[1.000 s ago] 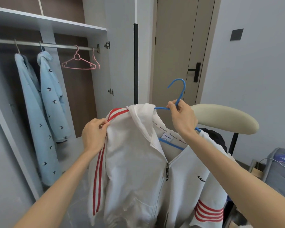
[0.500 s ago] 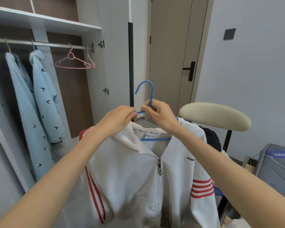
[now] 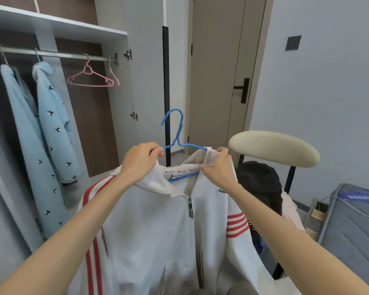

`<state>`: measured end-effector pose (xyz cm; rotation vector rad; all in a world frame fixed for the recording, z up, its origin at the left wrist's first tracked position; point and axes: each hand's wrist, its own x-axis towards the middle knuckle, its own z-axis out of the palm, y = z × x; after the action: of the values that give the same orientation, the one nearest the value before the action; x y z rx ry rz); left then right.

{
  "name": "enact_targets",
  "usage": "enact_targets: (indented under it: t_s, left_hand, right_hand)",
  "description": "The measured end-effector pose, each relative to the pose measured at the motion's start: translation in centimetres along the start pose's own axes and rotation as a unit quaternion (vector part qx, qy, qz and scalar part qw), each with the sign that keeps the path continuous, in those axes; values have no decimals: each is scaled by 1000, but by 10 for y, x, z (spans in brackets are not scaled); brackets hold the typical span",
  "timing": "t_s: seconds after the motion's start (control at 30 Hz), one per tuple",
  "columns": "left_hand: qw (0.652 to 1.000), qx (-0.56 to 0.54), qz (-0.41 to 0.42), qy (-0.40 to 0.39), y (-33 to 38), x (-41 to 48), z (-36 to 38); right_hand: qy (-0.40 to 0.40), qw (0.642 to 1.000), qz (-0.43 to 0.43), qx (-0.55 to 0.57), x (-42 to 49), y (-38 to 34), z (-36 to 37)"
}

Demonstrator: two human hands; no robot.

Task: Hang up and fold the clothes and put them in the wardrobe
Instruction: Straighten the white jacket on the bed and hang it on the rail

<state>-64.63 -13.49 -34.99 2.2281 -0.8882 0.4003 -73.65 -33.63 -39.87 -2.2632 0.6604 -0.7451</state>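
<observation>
Up and left of my hands, the open wardrobe point(image 3: 73, 28) shows a bare stretch of steel rail point(image 3: 62, 54) between the pale blue bird-print jackets point(image 3: 53, 124) and two pink hangers point(image 3: 90, 78). A padded cream chair back point(image 3: 273, 147) sits just right of my right hand point(image 3: 218, 167).

My left hand point(image 3: 140, 160) curls round the white jacket point(image 3: 158, 231) collar at one end of the thin blue hanger point(image 3: 178, 133). My right hand pinches soft collar fabric over the other end. The zipped, red-striped jacket hangs below both hands.
</observation>
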Motion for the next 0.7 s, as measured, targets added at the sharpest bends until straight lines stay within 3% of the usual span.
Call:
enact_targets:
  t_s: [0.23, 0.43, 0.6, 0.7]
  left_hand:
    - [998, -61, -22, -15, -8, -9, -14]
    - [992, -101, -28, -71, -22, -13, -19]
    - [981, -47, -31, -185, -33, -9, -8]
    - [986, -7, -71, -150, -49, -17, 10]
  right_hand:
    - [1, 993, -12, 118, 26, -20, 14]
    - [34, 992, -22, 121, 41, -30, 20]
    - [6, 992, -35, 124, 53, -65, 10]
    - [0, 988, -51, 146, 55, -88, 0]
